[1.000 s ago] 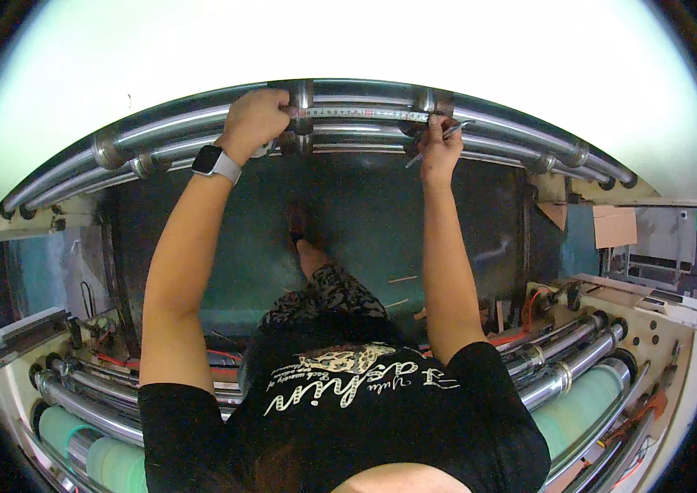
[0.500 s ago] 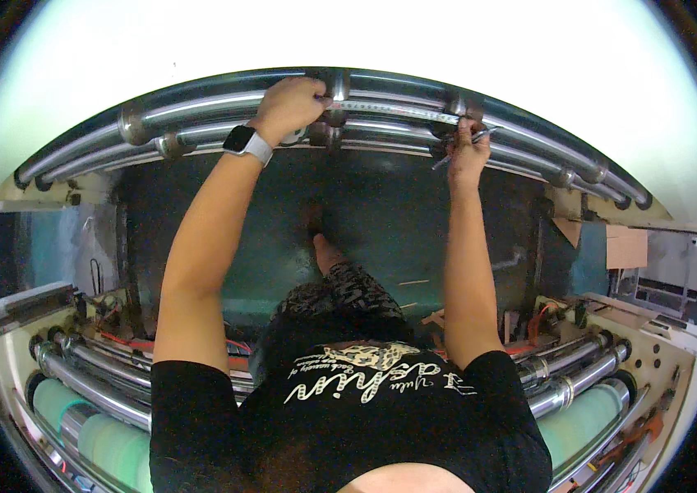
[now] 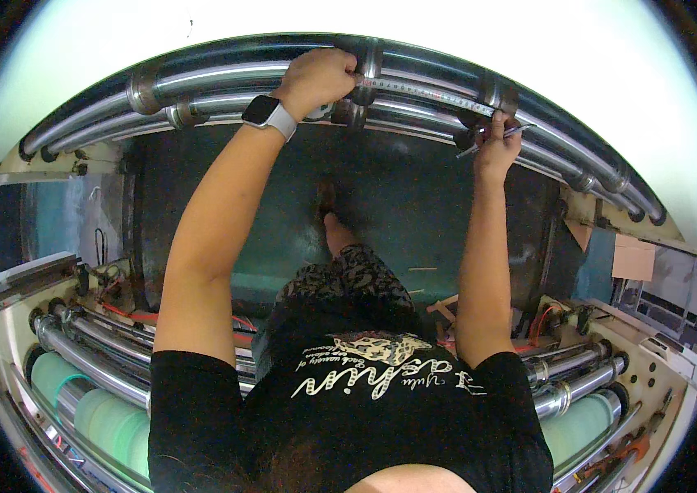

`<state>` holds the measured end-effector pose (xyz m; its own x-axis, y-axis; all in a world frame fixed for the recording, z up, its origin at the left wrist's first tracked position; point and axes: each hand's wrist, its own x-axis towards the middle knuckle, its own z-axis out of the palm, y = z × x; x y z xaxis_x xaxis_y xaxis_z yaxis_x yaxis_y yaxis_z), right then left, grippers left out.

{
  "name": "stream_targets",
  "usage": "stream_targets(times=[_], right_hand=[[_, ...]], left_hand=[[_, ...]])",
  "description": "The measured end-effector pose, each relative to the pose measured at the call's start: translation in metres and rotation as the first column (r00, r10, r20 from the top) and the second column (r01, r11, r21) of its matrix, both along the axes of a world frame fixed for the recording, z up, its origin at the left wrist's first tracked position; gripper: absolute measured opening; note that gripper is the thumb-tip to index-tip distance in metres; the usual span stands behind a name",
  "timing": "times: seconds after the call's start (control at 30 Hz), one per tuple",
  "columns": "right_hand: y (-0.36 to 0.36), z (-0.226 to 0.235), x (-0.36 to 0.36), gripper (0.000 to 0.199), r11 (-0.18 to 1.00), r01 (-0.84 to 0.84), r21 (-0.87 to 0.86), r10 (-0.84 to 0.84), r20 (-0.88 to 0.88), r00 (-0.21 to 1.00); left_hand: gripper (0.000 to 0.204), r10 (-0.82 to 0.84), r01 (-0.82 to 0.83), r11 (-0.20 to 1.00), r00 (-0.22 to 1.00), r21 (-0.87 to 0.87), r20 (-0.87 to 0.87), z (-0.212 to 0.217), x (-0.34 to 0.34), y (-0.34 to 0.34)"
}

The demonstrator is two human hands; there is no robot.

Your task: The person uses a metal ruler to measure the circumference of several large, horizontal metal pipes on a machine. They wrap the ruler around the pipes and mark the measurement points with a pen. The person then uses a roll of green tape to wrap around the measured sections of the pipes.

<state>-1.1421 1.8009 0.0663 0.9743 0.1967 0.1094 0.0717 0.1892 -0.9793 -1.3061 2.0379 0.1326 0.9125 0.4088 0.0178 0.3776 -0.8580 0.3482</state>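
A pale tape measure's strip (image 3: 426, 91) is stretched along the steel rollers between two dark collars. My left hand (image 3: 317, 80) is closed on its left part, fingers pinched beside the middle collar (image 3: 372, 59). Below that palm, a rounded pale object (image 3: 321, 109) shows in part; I cannot make out whether it is the tape's case. My right hand (image 3: 498, 150) has its thumb at the strip's right end, just under the right collar (image 3: 500, 94). Its fingers also wrap round a thin silvery tool (image 3: 468, 152) that sticks out on both sides.
Several parallel steel rollers (image 3: 225, 76) cross in front of me, below a large white surface (image 3: 299, 16). Behind me stand more rollers (image 3: 90, 361) and green-covered rolls (image 3: 110, 423). Wood scraps (image 3: 445, 309) lie on the dark floor, and cardboard (image 3: 634, 258) stands at right.
The view has shifted, so rollers and both hands appear higher and farther right. Against the rollers, the hands and stretched strip keep about the same places.
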Motion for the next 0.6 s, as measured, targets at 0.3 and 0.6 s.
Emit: stream_targets(times=[0.3, 0.6], right_hand=[[-0.0011, -0.0028, 0.0030, 0.013, 1.000, -0.014, 0.015, 0.014, 0.010, 1.000], [-0.0010, -0.0041, 0.0046, 0.014, 0.999, -0.025, 0.046, 0.025, -0.006, 1.000]], left_hand=[[0.020, -0.018, 0.018, 1.000, 1.000, 0.007, 0.011, -0.0026, 0.0013, 0.0027], [0.021, -0.006, 0.006, 1.000, 1.000, -0.003, -0.008, 0.0025, 0.0012, 0.0002]])
